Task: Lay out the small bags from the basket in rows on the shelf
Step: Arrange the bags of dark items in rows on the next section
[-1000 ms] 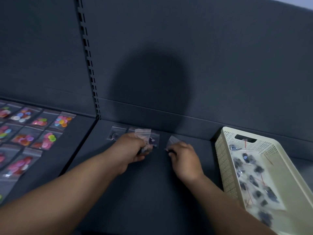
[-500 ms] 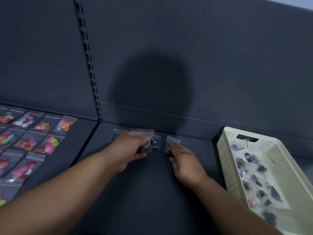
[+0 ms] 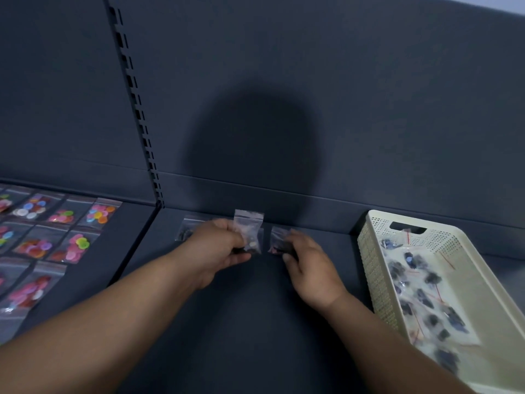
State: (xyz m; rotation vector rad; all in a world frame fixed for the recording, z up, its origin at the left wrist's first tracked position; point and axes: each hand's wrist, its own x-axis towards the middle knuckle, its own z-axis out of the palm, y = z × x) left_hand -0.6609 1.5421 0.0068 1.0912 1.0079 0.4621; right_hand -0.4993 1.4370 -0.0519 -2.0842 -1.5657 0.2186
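The left hand point(image 3: 221, 245) has its fingers curled round a little bunch of small bags point(image 3: 248, 227). The top one sticks up, with its long side pointing at the back wall point(image 3: 341, 109).

The right hand point(image 3: 309, 265) is just to the right of the bunch. Its fingers touch the near edge of a laid bag point(image 3: 278, 238), which lies flat on the shelf point(image 3: 255, 322) near the middle of the frame. I cannot tell if those fingers pinch it or only press on it. An end bag point(image 3: 188, 228) lies to the left, partly hidden behind the left hand. These two make the start of a row along the back of the shelf.

I think the next free spot is to the right of the laid bag, toward the basket point(image 3: 372, 265). The right hand is nearer that spot, and the bunch is just left of its fingers.

The basket sits at the right of the frame. Many bags with dark bits point(image 3: 431, 278) lie in it. At the left of the frame, bags of bright buttons point(image 3: 76, 245) lie in rows.
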